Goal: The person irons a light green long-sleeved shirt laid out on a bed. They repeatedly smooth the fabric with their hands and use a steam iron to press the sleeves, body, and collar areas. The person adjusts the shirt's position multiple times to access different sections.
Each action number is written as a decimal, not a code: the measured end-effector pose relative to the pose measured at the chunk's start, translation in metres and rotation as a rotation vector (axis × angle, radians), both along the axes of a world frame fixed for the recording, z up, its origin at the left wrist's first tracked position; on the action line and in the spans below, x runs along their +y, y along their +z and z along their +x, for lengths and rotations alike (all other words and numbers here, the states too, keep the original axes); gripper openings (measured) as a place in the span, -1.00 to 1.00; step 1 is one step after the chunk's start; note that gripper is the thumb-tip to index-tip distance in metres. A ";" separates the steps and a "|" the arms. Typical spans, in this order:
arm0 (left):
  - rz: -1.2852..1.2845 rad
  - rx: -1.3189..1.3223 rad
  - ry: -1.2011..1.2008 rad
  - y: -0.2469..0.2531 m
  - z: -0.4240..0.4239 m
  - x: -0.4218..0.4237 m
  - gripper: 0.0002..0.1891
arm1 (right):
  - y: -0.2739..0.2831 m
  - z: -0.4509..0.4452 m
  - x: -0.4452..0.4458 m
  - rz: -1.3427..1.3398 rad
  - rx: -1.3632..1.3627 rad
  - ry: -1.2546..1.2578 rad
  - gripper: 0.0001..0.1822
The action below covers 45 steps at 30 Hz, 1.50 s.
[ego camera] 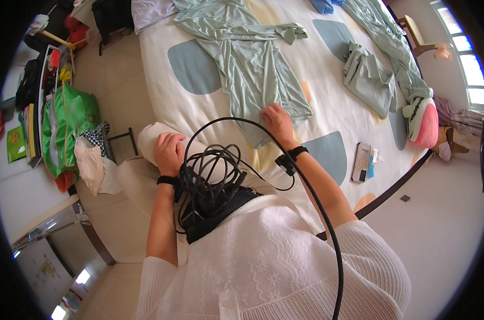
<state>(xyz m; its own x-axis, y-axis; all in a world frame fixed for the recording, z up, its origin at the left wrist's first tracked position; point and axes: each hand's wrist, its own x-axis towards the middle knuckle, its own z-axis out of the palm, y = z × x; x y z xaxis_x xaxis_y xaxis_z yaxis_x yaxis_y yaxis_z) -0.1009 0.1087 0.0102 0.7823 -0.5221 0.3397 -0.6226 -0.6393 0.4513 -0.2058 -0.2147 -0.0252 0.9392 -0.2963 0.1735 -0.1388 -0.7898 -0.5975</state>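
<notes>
A pale green long-sleeved garment lies spread and wrinkled on the patterned bed sheet, one sleeve laid across it. My right hand rests on its near edge with the fingers curled; whether they pinch the cloth I cannot tell. My left hand lies on my knee in light trousers, fingers bent, holding nothing that shows. Each wrist wears a black strap. Black cable sits coiled over a black pouch at my waist, and one loop arcs up in front of my right forearm.
Right of the garment lie a folded green shirt, a phone and a pink-and-green plush. A long crumpled green cloth runs along the bed's far right side. Left on the floor stand a green bag and a dark metal-framed stool.
</notes>
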 end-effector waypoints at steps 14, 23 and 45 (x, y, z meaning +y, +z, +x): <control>-0.032 -0.014 0.022 0.002 0.000 0.002 -0.87 | 0.009 -0.043 -0.069 -0.288 0.005 -0.588 -0.87; -0.032 -0.005 0.014 0.001 0.001 0.004 -0.87 | 0.014 -0.016 -0.050 -0.196 0.100 -0.139 -0.72; -0.054 0.023 0.027 0.008 0.001 0.002 -0.87 | 0.003 -0.006 -0.040 -0.320 0.197 -0.237 -0.67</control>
<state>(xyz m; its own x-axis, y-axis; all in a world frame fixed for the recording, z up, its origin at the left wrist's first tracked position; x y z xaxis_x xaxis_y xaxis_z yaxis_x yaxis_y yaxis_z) -0.0998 0.1106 0.0177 0.8041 -0.4819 0.3480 -0.5940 -0.6305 0.4996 -0.2123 -0.2542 -0.0227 0.8762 -0.4678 0.1162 -0.4250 -0.8635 -0.2717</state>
